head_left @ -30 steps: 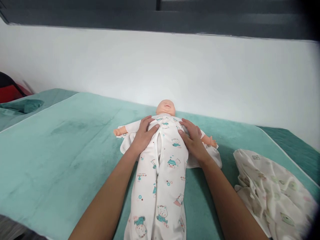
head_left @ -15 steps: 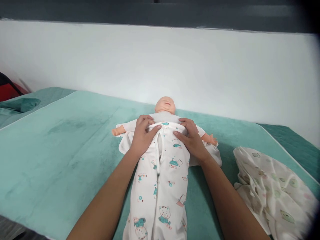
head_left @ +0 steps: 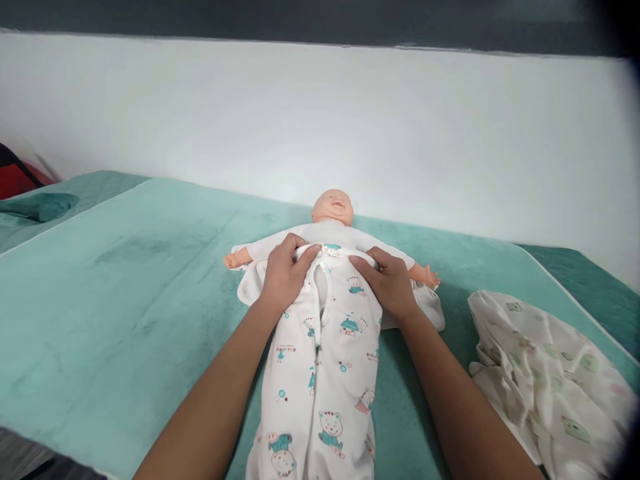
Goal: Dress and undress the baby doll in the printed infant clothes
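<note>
A baby doll lies on its back, head toward the wall and arms spread. White cloth covers its chest and arms. Over its lower body lies a white baby sleepsuit printed with cartoon bears, its front zip partly undone near the top. My left hand pinches the upper edge of the sleepsuit at the left, fingertips tucked behind the fabric. My right hand grips the same edge at the right, thumb on the front and fingers behind. Parts of the white cloth stick out beneath both my wrists.
A green padded sheet covers the bed. At the right lies a crumpled white patterned cloth. The white wall rises directly behind the doll's head. A red and black object sits at the far left.
My fingers have curled from lying over the doll's chest to closing round the sleepsuit's upper edge. The view has shifted slightly; the doll stays where it was.
</note>
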Tool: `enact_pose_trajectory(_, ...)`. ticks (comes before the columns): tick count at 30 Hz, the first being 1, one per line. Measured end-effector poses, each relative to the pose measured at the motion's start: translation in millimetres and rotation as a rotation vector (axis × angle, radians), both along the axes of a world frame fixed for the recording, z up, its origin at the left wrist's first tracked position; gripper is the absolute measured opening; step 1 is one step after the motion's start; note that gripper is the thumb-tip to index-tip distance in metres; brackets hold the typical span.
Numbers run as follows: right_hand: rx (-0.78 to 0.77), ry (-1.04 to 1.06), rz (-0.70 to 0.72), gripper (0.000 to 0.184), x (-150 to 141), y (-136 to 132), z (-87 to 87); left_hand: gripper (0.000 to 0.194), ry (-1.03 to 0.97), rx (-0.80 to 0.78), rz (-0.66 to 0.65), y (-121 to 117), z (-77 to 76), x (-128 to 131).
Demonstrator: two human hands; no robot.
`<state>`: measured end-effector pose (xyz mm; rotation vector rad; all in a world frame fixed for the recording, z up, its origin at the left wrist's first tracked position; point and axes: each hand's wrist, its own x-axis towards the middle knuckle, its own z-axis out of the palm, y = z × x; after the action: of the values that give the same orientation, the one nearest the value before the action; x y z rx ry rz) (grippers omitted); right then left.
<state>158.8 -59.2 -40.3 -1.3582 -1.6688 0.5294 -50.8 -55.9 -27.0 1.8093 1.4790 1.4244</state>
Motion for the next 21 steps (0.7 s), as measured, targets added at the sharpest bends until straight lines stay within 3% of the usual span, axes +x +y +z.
enact_pose_trajectory(3, -0.092, -0.037, 0.028, 0.056, 6, 0, 1.2, 0.034, 0.023, -0.037, 0.021, 0, 1.6, -3)
enact_pose_trajectory(6, -0.224, -0.038, 0.154, 0.056, 18, -1, 5.6, 0.04, 0.064, -0.143, -0.043, -2, 3.6, -17)
enact_pose_trajectory(11, -0.391, -0.114, 0.401, 0.039, 38, -8, 22.7, 0.036, 0.195, -0.421, -0.383, -8, 6.5, -63)
enact_pose_trajectory(14, -0.395, -0.142, 0.433, 0.036, 38, -14, 31.1, 0.053, 0.181, -0.534, -0.575, -12, 8.5, -82)
enact_pose_trajectory(17, -0.408, -0.15, 0.434, 0.032, 32, -19, 33.0, 0.04, 0.158, -0.558, -0.561, -15, 11.3, -82)
enact_pose_trajectory(21, -0.432, -0.189, 0.381, 0.028, 28, -23, 30.7, 0.018, 0.148, -0.425, -0.423, -17, 12.1, -69)
